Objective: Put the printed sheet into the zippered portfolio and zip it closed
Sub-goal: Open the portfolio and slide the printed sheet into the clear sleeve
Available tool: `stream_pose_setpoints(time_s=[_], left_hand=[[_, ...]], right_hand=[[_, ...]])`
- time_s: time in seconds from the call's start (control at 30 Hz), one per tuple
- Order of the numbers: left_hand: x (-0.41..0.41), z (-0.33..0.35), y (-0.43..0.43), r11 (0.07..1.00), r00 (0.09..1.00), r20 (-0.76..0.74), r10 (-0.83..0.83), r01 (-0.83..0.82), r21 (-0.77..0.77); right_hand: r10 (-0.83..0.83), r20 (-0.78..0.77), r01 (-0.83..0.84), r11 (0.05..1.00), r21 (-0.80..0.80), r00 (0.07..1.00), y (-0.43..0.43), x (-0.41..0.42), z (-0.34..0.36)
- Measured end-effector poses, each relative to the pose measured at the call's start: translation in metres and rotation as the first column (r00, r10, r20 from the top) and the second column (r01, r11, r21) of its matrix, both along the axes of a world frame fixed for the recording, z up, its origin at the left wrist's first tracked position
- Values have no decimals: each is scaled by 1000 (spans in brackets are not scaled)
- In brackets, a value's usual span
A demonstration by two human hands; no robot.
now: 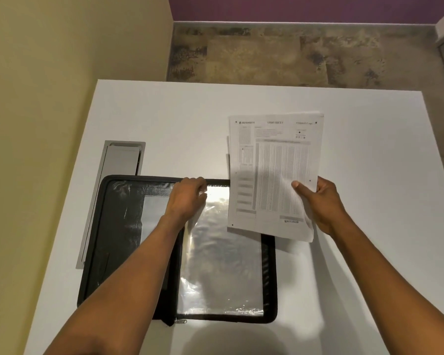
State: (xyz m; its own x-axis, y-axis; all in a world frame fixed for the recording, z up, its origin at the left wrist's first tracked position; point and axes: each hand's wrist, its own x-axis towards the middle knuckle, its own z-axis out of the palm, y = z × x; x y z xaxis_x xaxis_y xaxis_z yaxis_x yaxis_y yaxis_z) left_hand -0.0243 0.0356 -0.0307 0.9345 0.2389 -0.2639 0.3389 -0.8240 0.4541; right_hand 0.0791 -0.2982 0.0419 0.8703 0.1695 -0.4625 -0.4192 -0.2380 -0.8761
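Note:
A black zippered portfolio (92, 242) lies open on the white table, its clear plastic sleeves (221, 265) facing up. Its zipper pull (180, 321) rests at the near edge by the spine. My left hand (186, 198) pinches the top edge of a clear sleeve near the portfolio's far rim. My right hand (318, 201) grips the printed sheet (272, 175) by its right edge. The sheet hangs above the table with its lower left corner over the portfolio's far right corner. It looks like more than one page held together.
A grey metal cable hatch (121, 160) is set into the white table (190, 119) just left of and behind the portfolio. A beige wall runs along the table's left side. Patterned floor lies beyond the far edge.

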Motion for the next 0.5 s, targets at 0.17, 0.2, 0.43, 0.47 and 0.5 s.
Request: stream_pose_setpoints(time_s=[0.17, 0.2, 0.43, 0.47, 0.5], left_hand=[[1, -5, -8, 998, 999, -5, 32, -32, -60], [-2, -5, -11, 996, 998, 4, 56, -55, -67], [-33, -15, -31, 993, 975, 191, 117, -118, -7], [-36, -17, -31, 992, 972, 201, 125, -128, 4], [-38, -20, -31, 991, 971, 205, 127, -133, 19]], right_hand=[[-44, 93, 39, 998, 51, 995, 28, 30, 19], [-37, 115, 31, 998, 57, 993, 36, 36, 21], [109, 224, -115, 993, 14, 968, 89, 68, 28], [141, 231, -146, 989, 4, 963, 96, 70, 28], [173, 237, -176, 984, -8, 956, 102, 71, 28]])
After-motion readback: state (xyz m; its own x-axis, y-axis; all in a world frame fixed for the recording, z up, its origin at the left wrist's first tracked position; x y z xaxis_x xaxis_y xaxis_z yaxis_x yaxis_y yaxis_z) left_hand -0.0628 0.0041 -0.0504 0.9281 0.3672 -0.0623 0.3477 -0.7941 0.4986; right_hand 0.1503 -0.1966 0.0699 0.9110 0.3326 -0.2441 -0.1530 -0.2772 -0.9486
